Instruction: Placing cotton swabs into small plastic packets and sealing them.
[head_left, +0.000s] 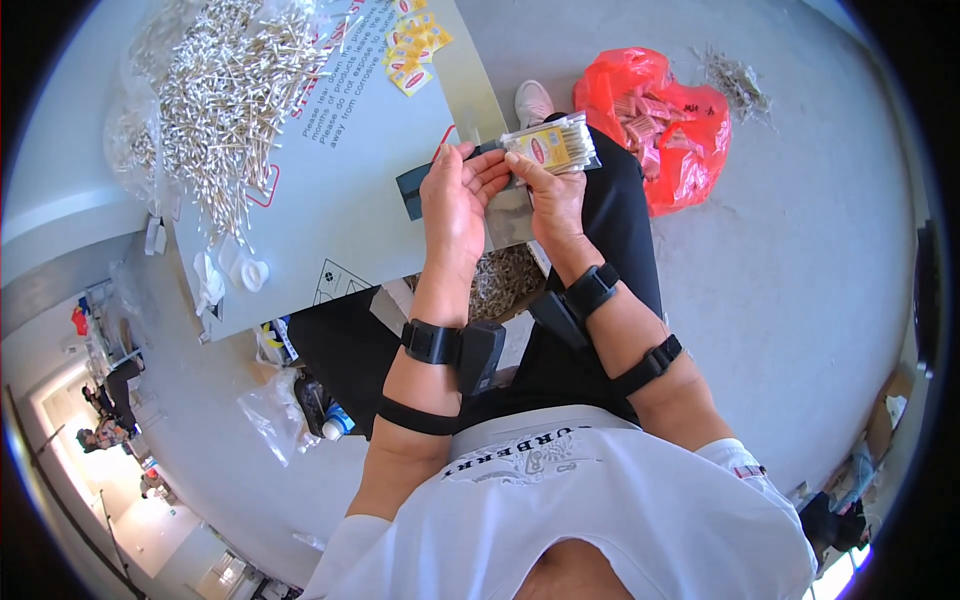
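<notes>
My right hand [556, 200] grips a clear pack of cotton swabs [577, 143] with a yellow label, its thumb lying on the near left corner. Palm up, my left hand [458, 195] has its fingers stretched out toward the pack's left end; the fingertips come close to my right thumb, and I cannot tell whether they touch the pack. Under the left hand a dark flat strip [411, 192] lies at the table's right side. Several yellow label cards [412, 50] are spread farther up the table [350, 215].
A large heap of loose cotton swabs [230, 95] spills from a clear bag at the far left. White crumpled pieces [210, 283] lie near the table corner. Below the edge sits a box of brownish sticks [503, 282]. On the floor, a red plastic bag [690, 165] holds pink packs.
</notes>
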